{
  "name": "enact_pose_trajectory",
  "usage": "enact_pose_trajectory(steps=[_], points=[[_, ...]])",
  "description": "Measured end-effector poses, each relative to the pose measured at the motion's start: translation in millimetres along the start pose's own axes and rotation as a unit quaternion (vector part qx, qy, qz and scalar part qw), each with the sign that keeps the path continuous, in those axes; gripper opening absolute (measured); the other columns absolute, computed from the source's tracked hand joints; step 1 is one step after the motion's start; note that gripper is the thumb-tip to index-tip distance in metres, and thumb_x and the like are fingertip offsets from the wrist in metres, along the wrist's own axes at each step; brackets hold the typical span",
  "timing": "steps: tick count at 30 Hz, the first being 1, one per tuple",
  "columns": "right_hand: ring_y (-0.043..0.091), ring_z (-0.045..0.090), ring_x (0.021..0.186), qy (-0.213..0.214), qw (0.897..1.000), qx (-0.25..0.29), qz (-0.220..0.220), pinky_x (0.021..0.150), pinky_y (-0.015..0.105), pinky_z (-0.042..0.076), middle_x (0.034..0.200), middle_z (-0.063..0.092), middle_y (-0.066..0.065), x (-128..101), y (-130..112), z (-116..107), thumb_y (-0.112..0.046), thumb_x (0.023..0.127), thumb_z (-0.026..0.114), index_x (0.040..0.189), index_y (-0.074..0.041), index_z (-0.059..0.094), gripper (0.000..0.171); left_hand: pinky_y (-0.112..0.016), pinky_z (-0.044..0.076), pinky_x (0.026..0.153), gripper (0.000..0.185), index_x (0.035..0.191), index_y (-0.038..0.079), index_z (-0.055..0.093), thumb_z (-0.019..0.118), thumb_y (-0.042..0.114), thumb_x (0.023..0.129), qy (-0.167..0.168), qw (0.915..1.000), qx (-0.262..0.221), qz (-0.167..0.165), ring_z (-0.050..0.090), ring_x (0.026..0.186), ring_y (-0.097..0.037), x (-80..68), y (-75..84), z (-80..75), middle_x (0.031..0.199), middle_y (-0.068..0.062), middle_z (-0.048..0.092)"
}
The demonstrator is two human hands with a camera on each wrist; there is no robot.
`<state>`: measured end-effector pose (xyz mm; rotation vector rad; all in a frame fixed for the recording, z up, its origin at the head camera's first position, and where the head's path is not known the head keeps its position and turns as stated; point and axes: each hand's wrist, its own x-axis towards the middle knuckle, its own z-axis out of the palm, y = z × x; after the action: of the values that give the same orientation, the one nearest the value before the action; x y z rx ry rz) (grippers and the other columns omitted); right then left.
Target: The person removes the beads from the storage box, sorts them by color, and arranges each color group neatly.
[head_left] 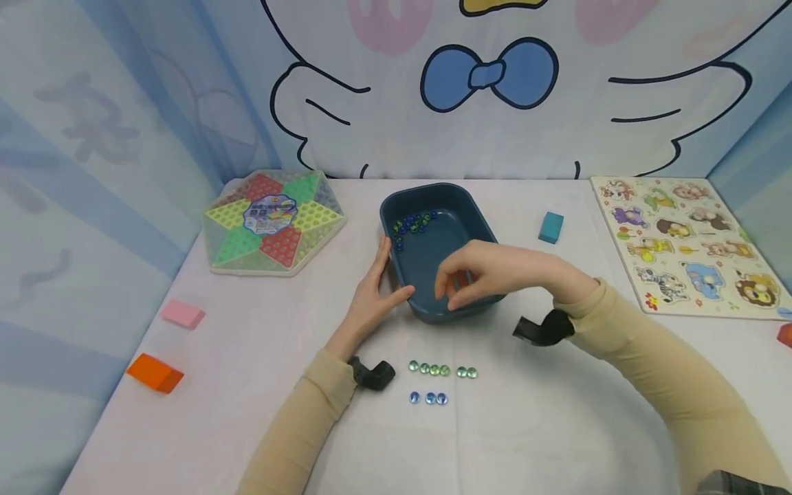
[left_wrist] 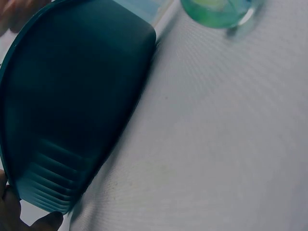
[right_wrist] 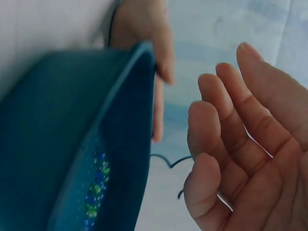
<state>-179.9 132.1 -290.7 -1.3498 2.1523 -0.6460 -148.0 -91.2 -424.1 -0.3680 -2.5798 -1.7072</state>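
Your right sleeve [head_left: 668,375] leads to your right hand [head_left: 485,271], fingers loosely curved and seemingly empty, over the near right of the tub [head_left: 422,275]. Marbles [head_left: 413,225] lie at its far left, up its long axis, nearer your left hand [head_left: 372,295], whose straight fingers touch the outside, gripping nothing.

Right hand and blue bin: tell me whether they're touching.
Apart. The right wrist view shows it: a strip of pale backdrop runs between the right hand and the blue bin.
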Motion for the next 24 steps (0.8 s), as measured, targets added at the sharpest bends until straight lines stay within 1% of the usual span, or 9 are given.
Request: enact_pose_trajectory(steps=[2, 4, 7, 9, 12, 16, 18, 21, 24], points=[[0.007, 0.054, 0.072, 0.011, 1.0, -0.005, 0.009, 0.063, 0.024, 0.048, 0.089, 0.064, -0.008, 8, 7, -7, -0.021, 0.084, 0.068, 0.096, -0.017, 0.067, 0.013, -0.044, 0.016, 0.115, 0.098, 0.149, 0.031, 0.006, 0.056, 0.07, 0.074, -0.002, 1.0, -0.002, 0.002, 0.013, 0.142, -0.015, 0.1, -0.5, -0.9, 0.156, 0.006, 0.002], [0.009, 0.055, 0.073, 0.018, 1.0, 0.0, 0.019, 0.063, 0.026, 0.049, 0.09, 0.065, -0.006, 16, 14, -14, -0.021, 0.085, 0.067, 0.098, -0.016, 0.066, 0.014, -0.044, 0.015, 0.115, 0.095, 0.149, 0.031, 0.006, 0.059, 0.064, 0.077, -0.003, 1.0, -0.006, 0.004, 0.013, 0.142, -0.015, 0.1, -1.1, -1.4, 0.156, 0.007, 0.002], [0.013, 0.057, 0.07, 0.026, 0.999, 0.009, 0.035, 0.061, 0.031, 0.051, 0.089, 0.066, -0.003, 27, 21, -22, -0.022, 0.086, 0.066, 0.101, -0.014, 0.066, 0.017, -0.044, 0.015, 0.115, 0.097, 0.149, 0.03, 0.006, 0.057, 0.068, 0.075, -0.003, 1.0, -0.005, 0.003, 0.012, 0.142, -0.015, 0.5, -1.7, -1.1, 0.156, 0.007, 0.002], [0.018, 0.057, 0.067, 0.03, 0.998, 0.018, 0.045, 0.059, 0.036, 0.052, 0.088, 0.066, -0.001, 34, 25, -27, -0.022, 0.086, 0.066, 0.102, -0.013, 0.066, 0.018, -0.045, 0.015, 0.115, 0.095, 0.149, 0.031, 0.006, 0.058, 0.065, 0.077, -0.005, 1.0, -0.005, 0.002, 0.012, 0.142, -0.015, 0.7, -2.1, -1.3, 0.156, 0.007, 0.002], [0.02, 0.057, 0.063, 0.034, 0.998, 0.024, 0.053, 0.059, 0.041, 0.052, 0.086, 0.065, 0.0, 46, 31, -30, -0.021, 0.087, 0.065, 0.102, -0.013, 0.065, 0.018, -0.044, 0.015, 0.115, 0.092, 0.149, 0.031, 0.006, 0.062, 0.055, 0.081, -0.009, 0.9999, -0.004, -0.005, 0.012, 0.142, -0.014, 0.3, -1.1, -2.1, 0.156, 0.008, 0.001], [0.024, 0.057, 0.062, 0.045, 0.997, 0.022, 0.062, 0.058, 0.038, 0.052, 0.085, 0.065, 0.002, 60, 38, -33, -0.02, 0.086, 0.065, 0.102, -0.012, 0.066, 0.017, -0.045, 0.015, 0.115, 0.09, 0.149, 0.029, 0.004, 0.066, 0.03, 0.085, -0.014, 0.9998, -0.005, -0.012, 0.011, 0.142, -0.016, 0.6, 1.2, -2.9, 0.156, 0.007, -0.001], [0.028, 0.058, 0.065, 0.049, 0.996, 0.023, 0.069, 0.058, 0.037, 0.051, 0.086, 0.065, 0.004, 67, 42, -33, -0.019, 0.087, 0.065, 0.102, -0.011, 0.066, 0.017, -0.047, 0.014, 0.115, 0.091, 0.149, 0.027, 0.003, 0.067, 0.023, 0.085, -0.015, 0.9998, -0.007, -0.012, 0.01, 0.143, -0.018, 1.0, 1.7, -2.9, 0.156, 0.005, -0.001], [0.034, 0.059, 0.07, 0.053, 0.995, 0.022, 0.084, 0.059, 0.034, 0.05, 0.086, 0.065, 0.005, 77, 50, -32, -0.018, 0.087, 0.065, 0.103, -0.008, 0.066, 0.019, -0.048, 0.014, 0.115, 0.091, 0.149, 0.028, 0.003, 0.067, 0.021, 0.085, -0.016, 0.9998, -0.005, -0.013, 0.009, 0.143, -0.018, 0.9, 1.8, -2.7, 0.156, 0.003, -0.001], [0.032, 0.06, 0.071, 0.056, 0.993, 0.015, 0.1, 0.058, 0.029, 0.049, 0.086, 0.064, 0.004, 86, 58, -29, -0.017, 0.086, 0.065, 0.104, -0.007, 0.066, 0.02, -0.047, 0.014, 0.115, 0.09, 0.149, 0.031, 0.003, 0.066, 0.029, 0.085, -0.015, 0.9998, 0.001, -0.013, 0.01, 0.143, -0.016, 0.4, 0.9, -2.7, 0.157, 0.004, -0.001]])
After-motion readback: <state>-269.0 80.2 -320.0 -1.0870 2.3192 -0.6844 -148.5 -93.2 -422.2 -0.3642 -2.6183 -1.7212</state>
